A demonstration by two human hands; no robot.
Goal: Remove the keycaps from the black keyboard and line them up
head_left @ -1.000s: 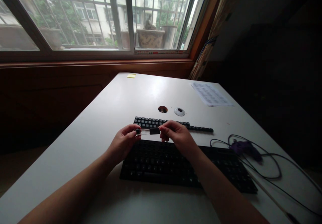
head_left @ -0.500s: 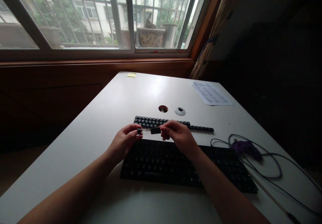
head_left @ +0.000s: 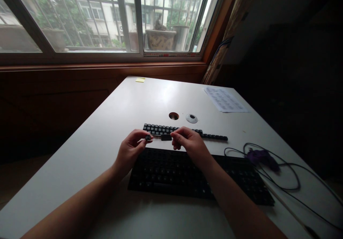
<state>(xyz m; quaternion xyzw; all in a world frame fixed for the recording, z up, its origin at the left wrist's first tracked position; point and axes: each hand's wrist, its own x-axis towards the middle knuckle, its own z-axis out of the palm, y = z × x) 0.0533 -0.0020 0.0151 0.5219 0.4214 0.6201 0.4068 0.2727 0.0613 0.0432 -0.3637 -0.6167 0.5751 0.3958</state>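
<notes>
My right hand [head_left: 186, 138] pinches the end of a wire keycap puller [head_left: 166, 137], whose small black handle shows just left of the fingertips. Two thin wires run leftward from that handle to a black keycap [head_left: 148, 137]. Thumb and fingers of my left hand [head_left: 131, 147] are closed on the keycap. Both hands hover over the back edge of a black keyboard [head_left: 171, 181]. Just beyond them lie rows of loose black keycaps [head_left: 158, 128], partly hidden by my right hand.
Right of the keyboard lie a purple cloth-like item [head_left: 262, 159] and looping black cables [head_left: 297, 185]. Farther back are a cable hole [head_left: 174, 116], its round cover [head_left: 192, 118], printed sheets [head_left: 226, 100] and a yellow sticky note [head_left: 140, 79] on the white table [head_left: 107, 124].
My left fingers have shifted their hold, with the thumb lower and more of the keycap showing. The puller's handle has moved very slightly up; my right hand is nearly still.
</notes>
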